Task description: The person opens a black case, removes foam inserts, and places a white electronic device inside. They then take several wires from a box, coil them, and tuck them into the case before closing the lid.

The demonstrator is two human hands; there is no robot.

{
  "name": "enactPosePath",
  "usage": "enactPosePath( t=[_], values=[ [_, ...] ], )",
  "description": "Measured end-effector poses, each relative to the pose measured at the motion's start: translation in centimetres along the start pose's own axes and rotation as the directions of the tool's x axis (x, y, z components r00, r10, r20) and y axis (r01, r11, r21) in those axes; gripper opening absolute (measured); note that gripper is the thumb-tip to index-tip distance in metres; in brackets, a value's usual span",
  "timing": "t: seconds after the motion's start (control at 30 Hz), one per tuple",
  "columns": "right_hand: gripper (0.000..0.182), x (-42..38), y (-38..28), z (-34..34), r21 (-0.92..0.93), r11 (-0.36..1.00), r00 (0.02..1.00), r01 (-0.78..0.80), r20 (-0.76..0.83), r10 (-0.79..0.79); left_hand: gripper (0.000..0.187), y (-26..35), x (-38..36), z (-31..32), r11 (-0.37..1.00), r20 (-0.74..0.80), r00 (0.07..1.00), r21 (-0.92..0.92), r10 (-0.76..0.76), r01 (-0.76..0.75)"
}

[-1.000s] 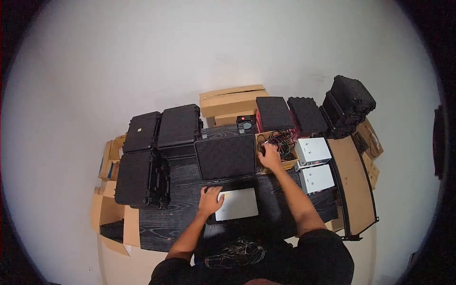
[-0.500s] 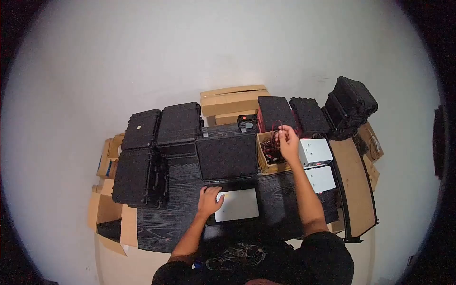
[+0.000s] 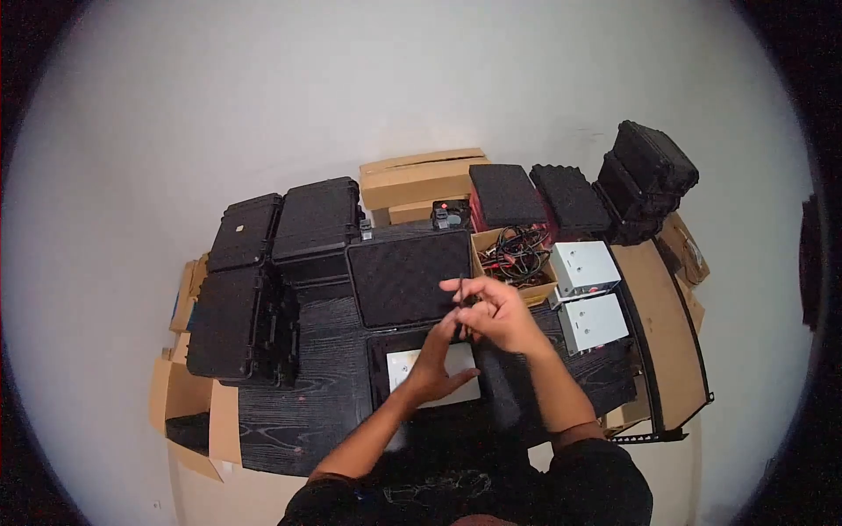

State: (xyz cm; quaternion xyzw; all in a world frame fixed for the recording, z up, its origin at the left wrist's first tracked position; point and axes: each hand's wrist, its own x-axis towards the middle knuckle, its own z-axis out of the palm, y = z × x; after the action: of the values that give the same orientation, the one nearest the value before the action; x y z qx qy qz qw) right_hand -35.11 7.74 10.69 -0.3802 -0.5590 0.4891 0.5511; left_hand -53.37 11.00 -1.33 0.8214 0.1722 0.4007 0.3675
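Fingers pinched, my right hand (image 3: 498, 317) holds a thin dark cable (image 3: 460, 302) over the open black case (image 3: 410, 279). My left hand (image 3: 431, 373) is stretched out, thumb apart, its fingertips right at the cable and the right fingertips. Below the left hand, a light grey flat box (image 3: 458, 364) lies in the case's base, partly hidden by that hand. Behind the right hand stands a cardboard box (image 3: 541, 295) full of tangled black and red cables (image 3: 516, 254).
Two white boxes (image 3: 593, 321) stand at the right. Black hard cases (image 3: 226, 324) are stacked at the left, more cases (image 3: 653, 162) at the back right. Foam-topped pieces (image 3: 509, 195) and a long cardboard box (image 3: 421, 180) stand at the back. An open carton (image 3: 224, 421) is at the left edge.
My right hand has moved left and down from the cable box with the cable. My left hand has lifted off the grey box towards it. The view has shifted slightly.
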Motion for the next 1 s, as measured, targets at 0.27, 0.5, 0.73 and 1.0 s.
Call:
enactPosePath(
  t=[0.27,0.5,0.73,1.0],
  values=[
    [0.021,-1.4,6.2,-0.3,0.153,0.971,0.98,0.186,-0.093,-0.173,0.023,-1.0,-0.7,-0.7,0.991,0.213,0.974,-0.088,-0.082,0.103],
    [0.058,-2.1,10.5,-4.2,-0.388,0.852,0.771,0.352,-0.396,-0.499,0.027,0.5,-3.1,-3.2,0.64,0.043,0.979,-0.751,-0.198,0.162],
    [0.038,-2.5,12.4,-7.9,-0.807,0.569,0.728,0.161,-0.291,-0.62,0.032,1.1,-5.1,-3.3,0.578,0.001,0.966,-0.801,-0.259,0.156],
    [0.02,-1.1,14.4,-9.8,-0.722,0.672,0.624,0.165,-0.451,-0.638,0.022,1.8,-5.5,-1.6,0.971,0.375,0.927,-0.215,-0.017,0.105]
  ],
)
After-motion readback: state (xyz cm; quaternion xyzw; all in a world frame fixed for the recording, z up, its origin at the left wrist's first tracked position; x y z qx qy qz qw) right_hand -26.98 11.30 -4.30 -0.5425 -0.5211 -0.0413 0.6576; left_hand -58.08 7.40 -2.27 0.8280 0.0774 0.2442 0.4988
